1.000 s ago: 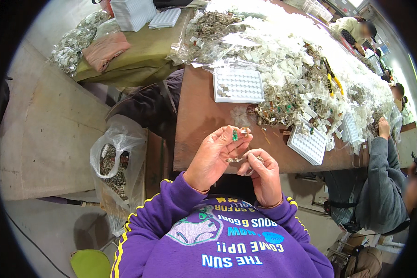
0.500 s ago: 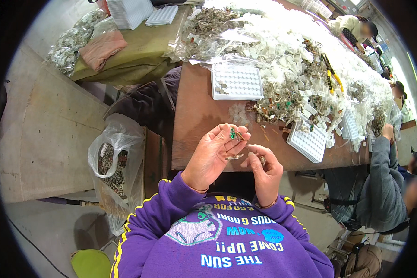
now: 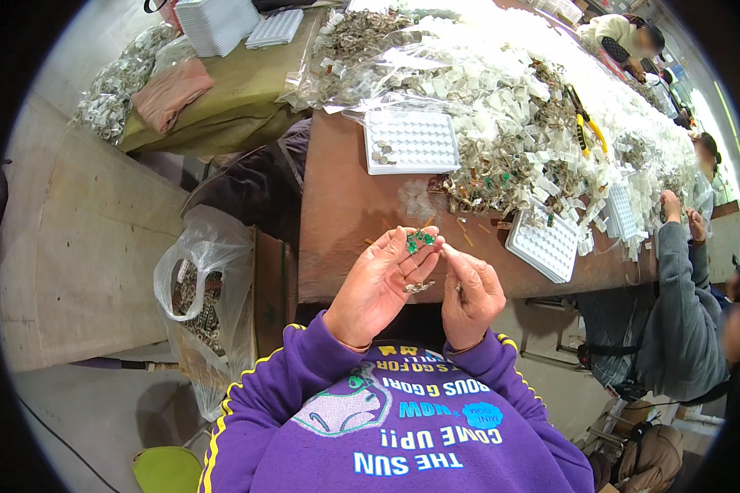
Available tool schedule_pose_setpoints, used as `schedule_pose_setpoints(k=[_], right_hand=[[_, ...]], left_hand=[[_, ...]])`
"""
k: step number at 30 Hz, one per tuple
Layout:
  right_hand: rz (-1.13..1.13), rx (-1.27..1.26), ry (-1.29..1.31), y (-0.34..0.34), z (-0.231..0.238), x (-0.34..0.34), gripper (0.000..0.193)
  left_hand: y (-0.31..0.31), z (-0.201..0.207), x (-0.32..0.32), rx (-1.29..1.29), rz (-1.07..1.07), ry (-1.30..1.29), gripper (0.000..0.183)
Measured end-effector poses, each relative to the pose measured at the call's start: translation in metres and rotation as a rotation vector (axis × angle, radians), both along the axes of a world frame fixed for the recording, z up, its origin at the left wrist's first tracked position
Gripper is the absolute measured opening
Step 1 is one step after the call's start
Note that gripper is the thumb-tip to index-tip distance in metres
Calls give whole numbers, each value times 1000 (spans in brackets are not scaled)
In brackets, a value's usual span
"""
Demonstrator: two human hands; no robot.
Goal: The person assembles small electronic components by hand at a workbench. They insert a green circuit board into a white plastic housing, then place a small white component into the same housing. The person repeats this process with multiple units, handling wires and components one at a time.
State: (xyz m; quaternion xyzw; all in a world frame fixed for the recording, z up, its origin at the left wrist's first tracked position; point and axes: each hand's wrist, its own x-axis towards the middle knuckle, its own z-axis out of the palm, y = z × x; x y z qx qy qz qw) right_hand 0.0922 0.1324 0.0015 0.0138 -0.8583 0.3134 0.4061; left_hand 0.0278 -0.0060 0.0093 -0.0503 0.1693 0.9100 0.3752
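Observation:
My left hand [image 3: 368, 287] is closed, palm up, in front of my chest at the table's near edge. Between its thumb and fingers sit small green circuit-board pieces [image 3: 420, 240] with metal bits. A thin, shiny metallic strip [image 3: 419, 287] lies lower down against its fingers. Close beside it, my right hand [image 3: 474, 297] is closed, thumb and forefinger pinched together near the green pieces. Something small and greyish shows between its curled fingers, too hidden to name. Beyond both hands stands a white dimpled tray [image 3: 436, 131] with several round grey discs [image 3: 382, 153] in its left corner.
A large heap of clear plastic and metal scraps [image 3: 501, 123] covers the brown table [image 3: 337, 197], with yellow-handled pliers [image 3: 585, 131] on it. More white trays [image 3: 544, 244] lie right. A plastic bag of parts [image 3: 201, 283] hangs left. A grey-sleeved co-worker [image 3: 674, 320] works at right.
My right hand has moved up, its fingertips now nearer my left hand. The green pieces have turned and show more clearly. The co-worker's second hand has come into view.

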Motion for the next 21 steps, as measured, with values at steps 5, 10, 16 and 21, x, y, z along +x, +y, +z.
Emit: schedule_pose_setpoints(k=[5, 10, 16, 21], right_hand=[[-23, 107, 31, 0, -4, 3, 43], [-22, 130, 39, 0, -3, 4, 44], [-20, 111, 46, 0, -3, 3, 44], [-3, 74, 18, 0, -1, 6, 37]], left_hand=[[2, 7, 1, 15, 31, -1, 24], [3, 4, 2, 34, 35, 36, 24], [5, 2, 2, 41, 13, 51, 28], [7, 1, 2, 84, 4, 46, 29]])
